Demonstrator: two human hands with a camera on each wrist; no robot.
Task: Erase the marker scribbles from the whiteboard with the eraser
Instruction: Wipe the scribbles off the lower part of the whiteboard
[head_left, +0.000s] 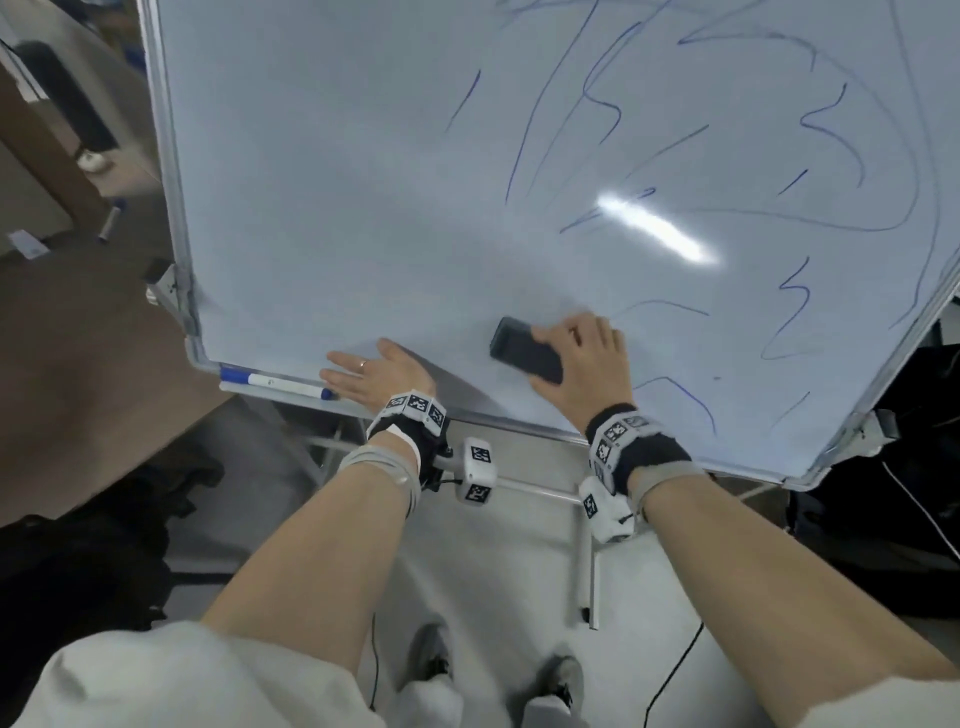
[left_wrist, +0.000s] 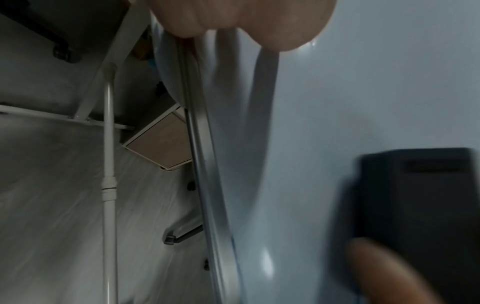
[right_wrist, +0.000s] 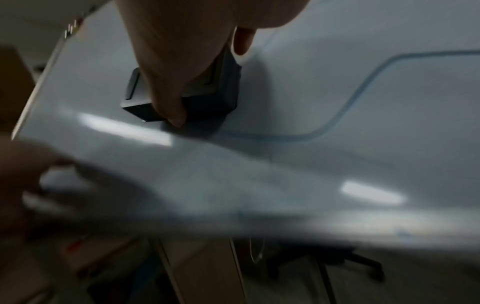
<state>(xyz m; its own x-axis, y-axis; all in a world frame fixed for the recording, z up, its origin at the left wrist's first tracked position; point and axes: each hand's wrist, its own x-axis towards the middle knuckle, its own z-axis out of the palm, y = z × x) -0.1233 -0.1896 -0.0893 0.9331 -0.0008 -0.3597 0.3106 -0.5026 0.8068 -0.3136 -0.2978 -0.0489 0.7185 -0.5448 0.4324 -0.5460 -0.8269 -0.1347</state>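
grey floor under a tilted whiteboard (head_left: 337, 182). my right hand (head_left: 587, 358) clamps the eraser (head_left: 524, 349) by its long sides, low on the board beside blue scribbles (head_left: 789, 317); it looks light and rigid. left hand (head_left: 371, 375) lies flat, fingers spread.

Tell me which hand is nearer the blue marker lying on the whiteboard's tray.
Left. The left hand lies open at the board's bottom edge, fingertips right beside the blue marker. The right hand is farther right along the whiteboard, gripping the eraser.
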